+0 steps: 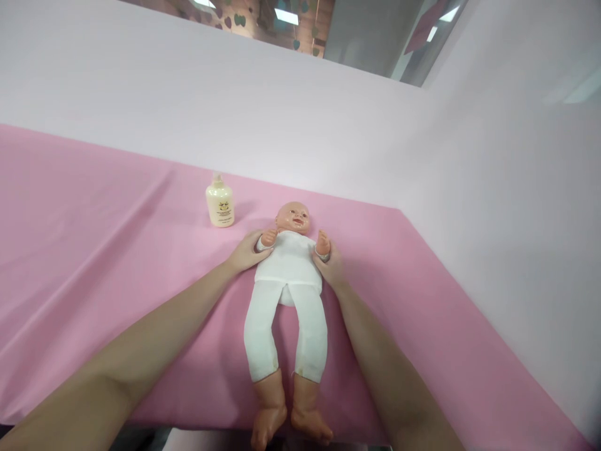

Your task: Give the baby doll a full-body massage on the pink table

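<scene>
A baby doll (287,269) in a white top and white leggings lies on its back on the pink-covered table, its head away from me and its bare feet toward me. My left hand (248,252) is closed round the doll's arm on the left, near the white cuff. On the other side, my right hand (332,266) grips the doll's other arm just below its raised fist. The fingers of both hands are partly hidden behind the arms and body of the doll.
A cream pump bottle (220,203) with a dark label stands behind and left of my left hand. Pink cloth (141,250) covers the table, with creases on the left. White walls (263,113) rise behind and at the right, with a window (366,37) above.
</scene>
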Motion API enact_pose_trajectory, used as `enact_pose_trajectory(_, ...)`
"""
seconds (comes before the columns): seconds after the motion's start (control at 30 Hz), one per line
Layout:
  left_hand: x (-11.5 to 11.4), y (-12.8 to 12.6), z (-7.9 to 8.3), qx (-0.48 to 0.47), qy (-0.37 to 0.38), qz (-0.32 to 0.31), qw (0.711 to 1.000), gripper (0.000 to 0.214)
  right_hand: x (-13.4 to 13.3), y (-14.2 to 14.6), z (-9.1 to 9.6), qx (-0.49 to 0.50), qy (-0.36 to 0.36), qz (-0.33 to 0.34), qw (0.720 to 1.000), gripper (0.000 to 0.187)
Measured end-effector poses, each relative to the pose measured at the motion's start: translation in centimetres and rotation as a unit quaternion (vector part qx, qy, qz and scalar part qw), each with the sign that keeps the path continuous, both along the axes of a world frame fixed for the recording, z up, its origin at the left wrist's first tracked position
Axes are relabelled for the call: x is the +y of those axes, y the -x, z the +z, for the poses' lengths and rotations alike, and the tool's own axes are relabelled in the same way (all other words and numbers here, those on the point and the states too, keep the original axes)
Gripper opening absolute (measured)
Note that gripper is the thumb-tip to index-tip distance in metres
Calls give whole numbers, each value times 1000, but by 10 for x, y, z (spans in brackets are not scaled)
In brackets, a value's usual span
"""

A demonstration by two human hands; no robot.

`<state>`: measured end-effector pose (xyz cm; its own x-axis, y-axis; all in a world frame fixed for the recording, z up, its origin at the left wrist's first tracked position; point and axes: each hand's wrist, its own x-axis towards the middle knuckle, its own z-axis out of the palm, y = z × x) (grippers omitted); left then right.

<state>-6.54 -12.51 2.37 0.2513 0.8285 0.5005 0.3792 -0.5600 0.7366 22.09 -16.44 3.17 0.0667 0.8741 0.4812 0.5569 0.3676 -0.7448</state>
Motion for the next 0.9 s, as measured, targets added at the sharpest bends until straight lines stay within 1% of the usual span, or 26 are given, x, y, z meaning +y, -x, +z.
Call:
enact_pose_trajectory(0.1,-1,0,2,7,-5,-5,1000,48,-2,1,2,-6,9,8,1000,44)
enact_pose_trajectory(0.2,-3,-1,4,10,1,-1,1000,47,-1,1,1,1,8,20,1000,49)
enact_pose_trajectory(0.27,-4,-2,4,10,10,1,1000,49,1,0,-2,4,5,26,1000,56)
enact_pose_trajectory(0.37,-4,-3,5,4,19,5,1000,56,5,-2,-6,13,-3,35,999,69)
enact_pose_trajectory(0.47,0,-3,4,-9,1,1,1000,64,9,-4,-11,23,10,33,999,82)
enact_pose_trajectory(0.53,3,-3,0,-15,-15,-11,1000,70,11,-5,-15,22,25,24,999,90)
enact_pose_trajectory(0.6,7,-2,-7,-22,-11,-8,1000,76,13,-7,-17,15,33,19,999,93)
enact_pose_trajectory(0.7,14,0,-20,-29,23,20,999,85,15,-10,-19,5,31,23,999,89)
enact_pose_trajectory(0.77,18,1,-27,-28,39,29,998,87,17,-11,-20,0,30,24,999,86)
enact_pose_trajectory(0.9,24,2,-34,-21,45,34,998,87,19,-14,-22,-10,36,15,999,84)
